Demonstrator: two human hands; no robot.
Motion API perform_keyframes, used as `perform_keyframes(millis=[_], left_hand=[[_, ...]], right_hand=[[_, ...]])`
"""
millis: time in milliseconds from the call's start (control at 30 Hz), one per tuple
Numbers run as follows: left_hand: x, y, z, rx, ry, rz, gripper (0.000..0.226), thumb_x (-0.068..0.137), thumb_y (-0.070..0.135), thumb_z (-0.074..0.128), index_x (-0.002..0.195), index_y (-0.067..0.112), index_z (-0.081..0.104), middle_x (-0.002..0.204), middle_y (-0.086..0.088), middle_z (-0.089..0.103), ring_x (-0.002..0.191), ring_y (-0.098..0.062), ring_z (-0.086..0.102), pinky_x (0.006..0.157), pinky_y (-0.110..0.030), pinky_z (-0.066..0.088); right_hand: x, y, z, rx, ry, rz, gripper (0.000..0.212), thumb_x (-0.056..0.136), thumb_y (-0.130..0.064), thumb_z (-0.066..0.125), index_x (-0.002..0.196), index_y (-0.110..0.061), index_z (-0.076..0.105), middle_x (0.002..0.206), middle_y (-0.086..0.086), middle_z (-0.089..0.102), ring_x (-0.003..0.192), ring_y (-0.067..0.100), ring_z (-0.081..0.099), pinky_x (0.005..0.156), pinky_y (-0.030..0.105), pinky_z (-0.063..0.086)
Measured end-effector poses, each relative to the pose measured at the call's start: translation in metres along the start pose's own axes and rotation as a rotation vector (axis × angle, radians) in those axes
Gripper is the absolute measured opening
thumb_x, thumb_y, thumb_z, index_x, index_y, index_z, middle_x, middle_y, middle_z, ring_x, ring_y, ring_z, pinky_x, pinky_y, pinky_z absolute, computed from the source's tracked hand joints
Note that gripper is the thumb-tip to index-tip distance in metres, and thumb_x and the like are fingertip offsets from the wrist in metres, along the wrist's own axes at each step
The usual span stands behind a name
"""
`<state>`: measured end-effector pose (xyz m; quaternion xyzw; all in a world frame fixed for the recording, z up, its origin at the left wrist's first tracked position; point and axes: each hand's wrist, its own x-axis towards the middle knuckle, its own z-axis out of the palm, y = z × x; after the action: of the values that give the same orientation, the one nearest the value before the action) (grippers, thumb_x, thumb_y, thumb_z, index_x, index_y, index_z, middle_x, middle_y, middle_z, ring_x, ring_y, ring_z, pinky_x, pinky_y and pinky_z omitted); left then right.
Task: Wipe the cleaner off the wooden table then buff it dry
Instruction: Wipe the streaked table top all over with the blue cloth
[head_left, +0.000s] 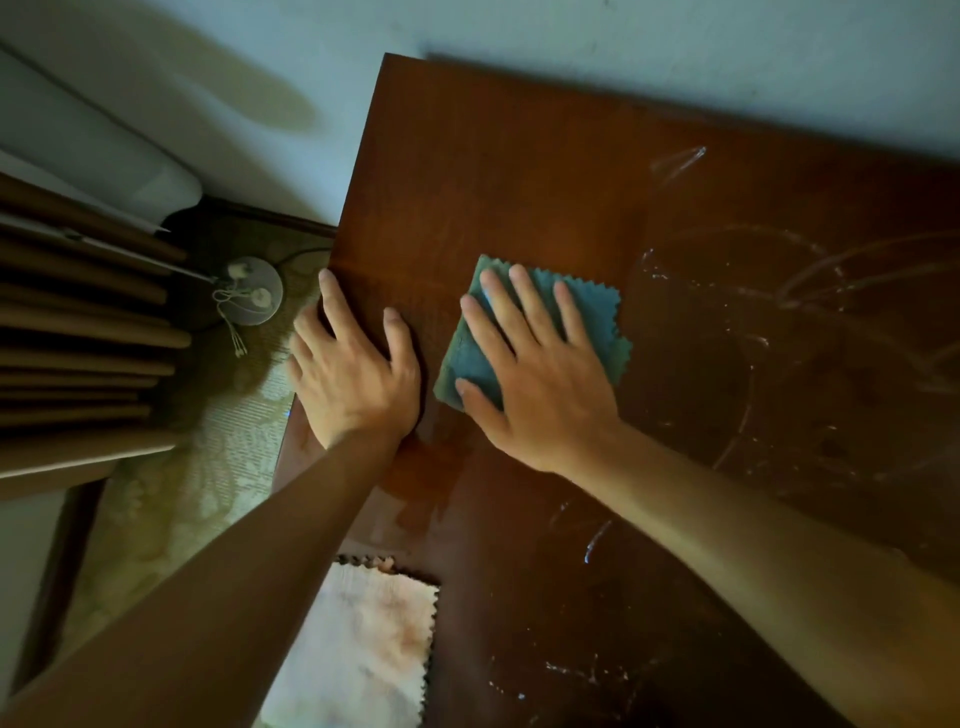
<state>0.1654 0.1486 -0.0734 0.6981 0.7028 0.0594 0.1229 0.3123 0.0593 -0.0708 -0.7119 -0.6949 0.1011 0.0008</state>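
A dark wooden table fills the right of the view. White streaks and curved smears of cleaner cover its right half and near side. A folded blue-green cloth with zigzag edges lies on the table's left part. My right hand presses flat on it, fingers straight and spread. My left hand rests flat on the table's left edge, fingers hanging over the side. A pale, stained cloth with zigzag edges lies at the table's near left corner.
The table's far edge sits against a pale wall. To the left, on a patterned floor, stands a round lamp base with a cord. Brown curtain folds hang at far left.
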Motion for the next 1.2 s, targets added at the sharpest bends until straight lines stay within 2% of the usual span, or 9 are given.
perform_keyframes(millis=[100, 267, 400, 533, 633, 833, 967, 1067, 1200], left_hand=[[0.0, 0.0, 0.0, 0.009, 0.002, 0.01, 0.071, 0.1, 0.051, 0.035, 0.159, 0.014, 0.022, 0.147, -0.021, 0.041, 0.132, -0.039, 0.041, 0.113, -0.051, 0.028], [0.001, -0.002, 0.001, 0.01, 0.004, 0.013, 0.071, 0.101, 0.053, 0.033, 0.16, 0.015, 0.019, 0.147, -0.02, 0.04, 0.132, -0.037, 0.04, 0.112, -0.05, 0.027], [0.0, -0.002, 0.0, 0.001, 0.003, 0.023, 0.071, 0.101, 0.051, 0.035, 0.16, 0.014, 0.019, 0.147, -0.02, 0.04, 0.132, -0.038, 0.04, 0.112, -0.049, 0.026], [0.0, -0.001, -0.004, -0.008, -0.006, 0.03, 0.07, 0.102, 0.049, 0.036, 0.16, 0.014, 0.018, 0.149, -0.019, 0.038, 0.135, -0.037, 0.038, 0.113, -0.049, 0.024], [-0.001, -0.001, -0.006, -0.025, -0.017, 0.035, 0.071, 0.101, 0.048, 0.038, 0.16, 0.015, 0.017, 0.15, -0.018, 0.037, 0.136, -0.036, 0.037, 0.114, -0.048, 0.023], [0.0, -0.003, -0.005, -0.057, -0.008, 0.033, 0.07, 0.099, 0.049, 0.041, 0.159, 0.019, 0.022, 0.151, -0.016, 0.037, 0.138, -0.034, 0.036, 0.115, -0.046, 0.024], [0.0, -0.003, -0.006, -0.075, -0.004, 0.038, 0.07, 0.098, 0.047, 0.044, 0.159, 0.018, 0.024, 0.149, -0.017, 0.038, 0.137, -0.035, 0.037, 0.113, -0.047, 0.024], [0.0, -0.003, -0.006, -0.074, -0.009, 0.043, 0.072, 0.097, 0.049, 0.043, 0.158, 0.017, 0.024, 0.149, -0.018, 0.039, 0.136, -0.036, 0.037, 0.113, -0.048, 0.025], [-0.001, -0.006, -0.005, -0.08, -0.019, 0.046, 0.076, 0.093, 0.053, 0.041, 0.158, 0.017, 0.024, 0.151, -0.018, 0.038, 0.138, -0.036, 0.037, 0.114, -0.05, 0.025]], right_hand=[[0.029, 0.026, -0.007, -0.033, 0.009, -0.032, 0.076, 0.1, -0.062, 0.022, 0.164, -0.02, 0.018, 0.172, 0.007, 0.011, 0.159, 0.027, 0.005, 0.128, 0.052, 0.004], [0.081, 0.063, -0.02, -0.04, 0.062, 0.199, 0.077, 0.101, -0.063, 0.021, 0.163, -0.017, 0.021, 0.171, 0.013, 0.013, 0.159, 0.032, 0.008, 0.128, 0.054, 0.004], [0.032, 0.018, -0.003, -0.001, 0.119, 0.114, 0.076, 0.101, -0.059, 0.028, 0.162, -0.014, 0.024, 0.17, 0.016, 0.016, 0.158, 0.035, 0.011, 0.127, 0.057, 0.009], [-0.031, -0.039, 0.012, 0.017, 0.007, -0.016, 0.078, 0.1, -0.061, 0.032, 0.162, -0.014, 0.022, 0.171, 0.015, 0.011, 0.159, 0.032, 0.004, 0.127, 0.057, 0.006], [-0.02, -0.022, 0.009, -0.004, -0.032, -0.13, 0.076, 0.1, -0.062, 0.028, 0.162, -0.018, 0.023, 0.172, 0.011, 0.011, 0.159, 0.029, 0.004, 0.128, 0.054, 0.004], [0.056, 0.026, -0.011, -0.042, 0.051, 0.121, 0.076, 0.101, -0.061, 0.024, 0.163, -0.017, 0.021, 0.171, 0.015, 0.013, 0.159, 0.032, 0.01, 0.128, 0.055, 0.008], [-0.001, -0.011, 0.003, 0.016, 0.075, 0.095, 0.077, 0.102, -0.058, 0.029, 0.163, -0.013, 0.021, 0.171, 0.015, 0.013, 0.159, 0.033, 0.008, 0.127, 0.056, 0.008], [-0.062, -0.053, 0.018, 0.071, 0.013, 0.053, 0.077, 0.101, -0.058, 0.034, 0.162, -0.013, 0.024, 0.171, 0.013, 0.014, 0.159, 0.031, 0.006, 0.128, 0.056, 0.006], [-0.068, -0.056, 0.024, 0.054, -0.004, -0.03, 0.076, 0.099, -0.06, 0.035, 0.161, -0.016, 0.028, 0.171, 0.011, 0.015, 0.159, 0.029, 0.008, 0.128, 0.055, 0.006]])
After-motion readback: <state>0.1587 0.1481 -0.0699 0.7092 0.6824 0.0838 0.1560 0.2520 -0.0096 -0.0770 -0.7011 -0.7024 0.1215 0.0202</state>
